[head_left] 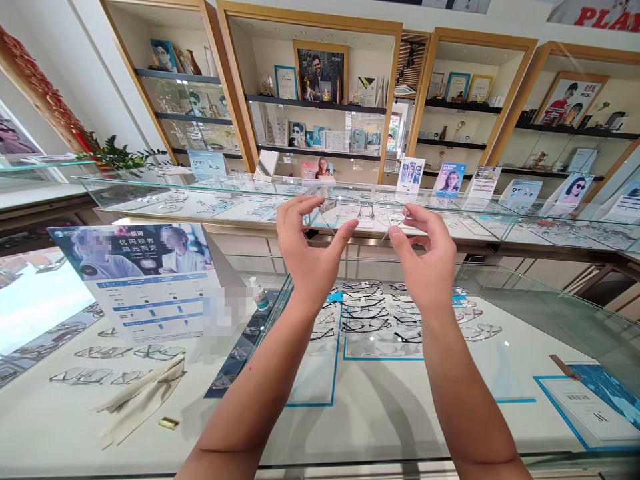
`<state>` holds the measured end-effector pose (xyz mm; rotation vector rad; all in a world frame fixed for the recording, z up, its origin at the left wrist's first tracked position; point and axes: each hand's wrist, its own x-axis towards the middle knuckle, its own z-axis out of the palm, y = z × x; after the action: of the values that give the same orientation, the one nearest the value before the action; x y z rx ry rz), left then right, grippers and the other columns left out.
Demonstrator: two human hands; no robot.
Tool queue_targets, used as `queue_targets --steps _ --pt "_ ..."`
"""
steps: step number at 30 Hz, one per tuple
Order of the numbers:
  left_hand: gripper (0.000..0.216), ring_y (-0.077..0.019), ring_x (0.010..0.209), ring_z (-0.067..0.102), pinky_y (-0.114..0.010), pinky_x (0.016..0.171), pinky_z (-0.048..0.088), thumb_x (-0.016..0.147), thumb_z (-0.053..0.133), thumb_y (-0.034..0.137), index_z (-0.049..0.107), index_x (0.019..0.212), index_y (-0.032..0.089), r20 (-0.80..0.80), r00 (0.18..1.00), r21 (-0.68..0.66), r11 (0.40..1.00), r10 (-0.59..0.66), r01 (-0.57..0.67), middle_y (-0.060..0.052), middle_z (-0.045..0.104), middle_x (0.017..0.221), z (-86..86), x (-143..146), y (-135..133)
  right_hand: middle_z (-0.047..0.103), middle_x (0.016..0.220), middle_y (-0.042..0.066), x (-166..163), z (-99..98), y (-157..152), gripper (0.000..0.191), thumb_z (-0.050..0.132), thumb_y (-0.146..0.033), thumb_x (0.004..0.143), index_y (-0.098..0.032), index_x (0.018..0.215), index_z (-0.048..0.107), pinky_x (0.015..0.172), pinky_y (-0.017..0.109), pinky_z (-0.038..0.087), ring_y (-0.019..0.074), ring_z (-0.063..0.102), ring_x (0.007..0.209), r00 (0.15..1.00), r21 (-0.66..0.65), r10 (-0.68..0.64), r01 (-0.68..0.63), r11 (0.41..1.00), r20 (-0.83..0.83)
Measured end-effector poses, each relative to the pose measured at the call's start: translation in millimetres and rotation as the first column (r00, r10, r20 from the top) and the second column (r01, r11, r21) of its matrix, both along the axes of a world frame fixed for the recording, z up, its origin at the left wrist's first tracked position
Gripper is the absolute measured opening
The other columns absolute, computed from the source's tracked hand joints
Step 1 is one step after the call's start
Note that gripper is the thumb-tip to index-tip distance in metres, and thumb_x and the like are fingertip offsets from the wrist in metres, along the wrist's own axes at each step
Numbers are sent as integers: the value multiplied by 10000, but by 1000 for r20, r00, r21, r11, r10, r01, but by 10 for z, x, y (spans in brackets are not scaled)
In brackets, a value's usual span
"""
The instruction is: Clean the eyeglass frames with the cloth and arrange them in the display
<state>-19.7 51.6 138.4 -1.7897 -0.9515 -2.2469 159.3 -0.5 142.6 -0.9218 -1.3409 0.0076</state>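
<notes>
My left fingers (311,203) and right fingers (419,215) clamp thin eyeglasses (367,208) at both sides. I hold them above the glass surface (360,433).

On the counter (210,443) stands a printed card (165,310). In front of the card lie a beige cloth (156,392) and a small gold-coloured piece (169,423) — perhaps metal, too small to tell. A white bottle (259,293) stands just right of the card; well behind it, a leafy plant (120,153) and wood-framed shelves (320,105).
</notes>
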Motion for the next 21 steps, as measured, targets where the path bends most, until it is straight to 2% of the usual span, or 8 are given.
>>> queue_targets --steps 3,5,9,13,16,21 --pt "507 -268 1367 671 -434 1035 578 911 855 558 590 1250 289 -59 980 -3 982 -188 188 -105 710 1421 17 -87 113 757 1356 86 5 21 -22 374 762 -429 985 -298 1331 708 876 437 635 270 737 1205 1000 -5 20 -20 1000 5" --pt "512 -256 1343 702 -447 1081 567 915 862 536 555 1244 292 -68 949 5 951 -308 309 -99 738 1384 21 -121 186 762 1347 83 1 30 -34 359 763 -420 981 -293 1313 714 872 431 630 265 737 1201 999 -5 35 -35 999 3" --pt "543 -249 1289 742 -466 1127 557 874 920 486 533 1200 289 -55 902 50 901 -428 431 -74 774 1299 32 -137 253 766 1325 79 -7 37 -43 349 767 -413 976 -291 1300 723 874 428 622 262 731 1199 999 -7 53 -53 999 -9" --pt "545 -257 1315 731 -503 1169 539 885 910 495 502 1189 301 -95 877 52 877 -472 478 -70 771 1312 44 -143 262 766 1330 77 1 35 -37 359 772 -437 975 -302 1304 725 887 435 624 263 728 1192 998 2 63 -63 998 -9" --pt "549 -242 1240 744 -486 1135 548 886 903 516 494 1187 309 -108 873 58 874 -475 483 -48 763 1238 37 -156 295 766 1328 74 9 33 -32 359 771 -433 976 -305 1308 723 883 433 622 261 727 1191 998 5 66 -66 998 -3" --pt "593 -249 1252 686 -448 1056 548 859 880 635 517 1201 314 -83 921 53 921 -380 385 -57 687 1250 -6 -183 359 762 1331 70 15 30 -27 360 767 -438 981 -306 1313 721 894 441 621 259 728 1181 998 1 70 -70 998 0"
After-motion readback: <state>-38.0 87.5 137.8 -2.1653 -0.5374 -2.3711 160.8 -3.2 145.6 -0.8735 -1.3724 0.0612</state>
